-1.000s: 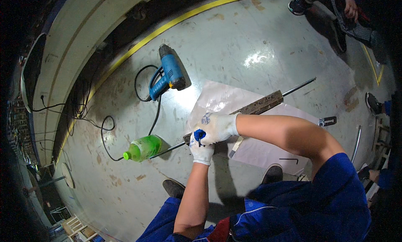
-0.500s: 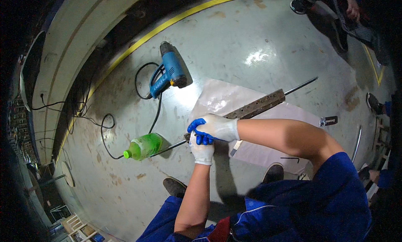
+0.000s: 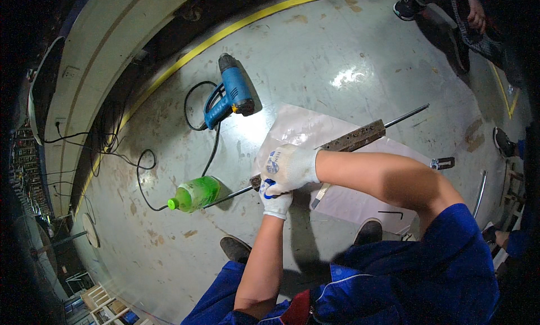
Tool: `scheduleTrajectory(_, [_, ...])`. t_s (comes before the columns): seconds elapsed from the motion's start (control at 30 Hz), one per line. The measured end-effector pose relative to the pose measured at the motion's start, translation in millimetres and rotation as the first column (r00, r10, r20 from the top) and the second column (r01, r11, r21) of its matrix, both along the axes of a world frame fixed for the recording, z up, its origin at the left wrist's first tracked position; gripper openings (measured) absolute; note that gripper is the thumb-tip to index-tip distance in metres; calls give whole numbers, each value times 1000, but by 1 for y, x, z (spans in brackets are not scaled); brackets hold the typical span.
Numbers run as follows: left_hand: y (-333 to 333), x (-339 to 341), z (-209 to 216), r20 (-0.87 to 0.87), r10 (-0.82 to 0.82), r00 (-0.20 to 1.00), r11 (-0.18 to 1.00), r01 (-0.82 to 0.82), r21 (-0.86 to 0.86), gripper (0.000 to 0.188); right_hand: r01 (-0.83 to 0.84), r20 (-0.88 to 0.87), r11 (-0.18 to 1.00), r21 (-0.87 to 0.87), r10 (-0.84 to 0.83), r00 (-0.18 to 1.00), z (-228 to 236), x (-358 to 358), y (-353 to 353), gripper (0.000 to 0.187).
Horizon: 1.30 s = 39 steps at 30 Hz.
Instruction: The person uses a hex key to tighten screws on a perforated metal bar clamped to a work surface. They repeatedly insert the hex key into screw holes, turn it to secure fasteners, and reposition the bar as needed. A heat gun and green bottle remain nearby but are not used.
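A long brown metal block (image 3: 355,136) with holes along it lies slanting over a white sheet, and a shiny metal rod (image 3: 406,114) sticks out at both of its ends. At its near left end my left hand (image 3: 275,203), in a white glove with blue palm coating, is closed round the block. My right hand (image 3: 291,166), gloved alike, lies over the left one, back up and fingers curled down. What the right fingers grip is hidden beneath the glove. A green bottle (image 3: 197,193) lies on its side by the rod's left end.
A blue heat gun (image 3: 229,91) with black cable lies on the floor beyond the bottle. On the white sheet (image 3: 304,121) rest an L-shaped hex key (image 3: 392,213) and a flat strip (image 3: 321,194). A slotted metal piece (image 3: 442,163) lies right. Other people's feet (image 3: 406,9) show at right.
My right hand has turned over, so the back of its glove now faces up where blue fingers showed before. My left hand stays at the block's end.
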<state>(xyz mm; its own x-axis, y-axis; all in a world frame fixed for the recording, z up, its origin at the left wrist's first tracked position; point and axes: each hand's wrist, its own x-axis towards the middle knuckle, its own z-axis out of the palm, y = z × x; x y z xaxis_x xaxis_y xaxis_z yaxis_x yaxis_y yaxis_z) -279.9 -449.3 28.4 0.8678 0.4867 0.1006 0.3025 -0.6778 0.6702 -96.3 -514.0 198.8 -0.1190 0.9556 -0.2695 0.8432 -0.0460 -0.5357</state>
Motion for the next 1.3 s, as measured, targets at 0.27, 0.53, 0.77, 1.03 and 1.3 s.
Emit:
scheduleTrajectory(0.27, [-5, 6, 30, -95, 124, 988, 983, -135, -121, 36, 571, -502, 790, -222, -595, 628, -53, -22, 0, 36])
scheduleTrajectory(0.53, [0, 13, 104, 26, 132, 991, 806, -92, -584, 44, 433, -769, 779, -454, -588, 250, -32, -13, -28, 23])
scheduleTrajectory(0.77, [19, 4, 97, 70, 53, 996, 476, 36, -879, 48, 429, -789, 755, -496, -598, 141, -72, -10, -22, 20])
scheduleTrajectory(1.03, [23, 5, 107, -192, 168, 967, 529, -253, -810, 40, 615, -644, 736, -283, -621, 447, -98, -3, -35, 32])
scheduleTrajectory(1.3, [39, 22, 172, -260, 69, 963, 422, -265, -867, 35, 178, -130, 983, 36, -172, 977, -59, 12, -9, 41])
